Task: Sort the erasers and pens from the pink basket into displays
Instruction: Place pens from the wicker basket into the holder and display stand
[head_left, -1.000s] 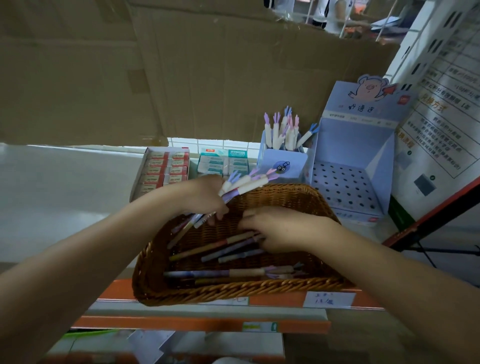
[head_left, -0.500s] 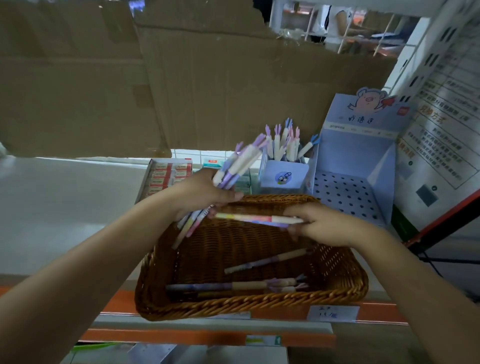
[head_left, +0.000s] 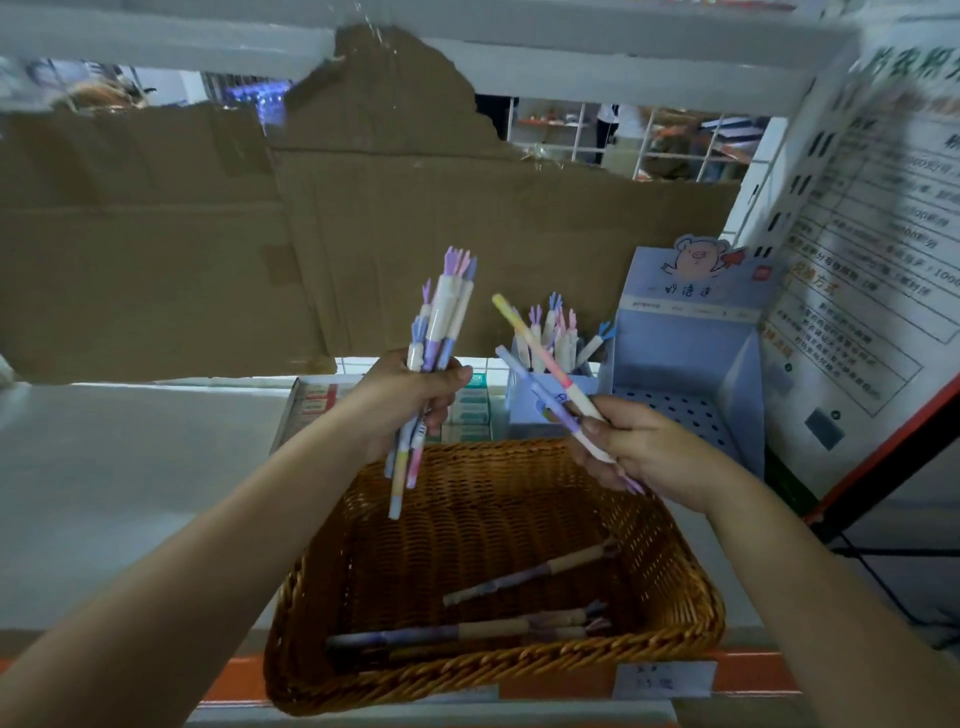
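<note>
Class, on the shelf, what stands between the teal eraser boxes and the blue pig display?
A small blue box of upright pens, shown in the head view.

Bare forearms (head_left: 218, 540), bare hands (head_left: 644, 447)

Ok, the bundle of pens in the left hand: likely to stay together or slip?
Probably stiff and light: the left hand alone holds the pen bundle upright. It may slip: its pens sit at uneven heights, some poking out below the hand.
</note>
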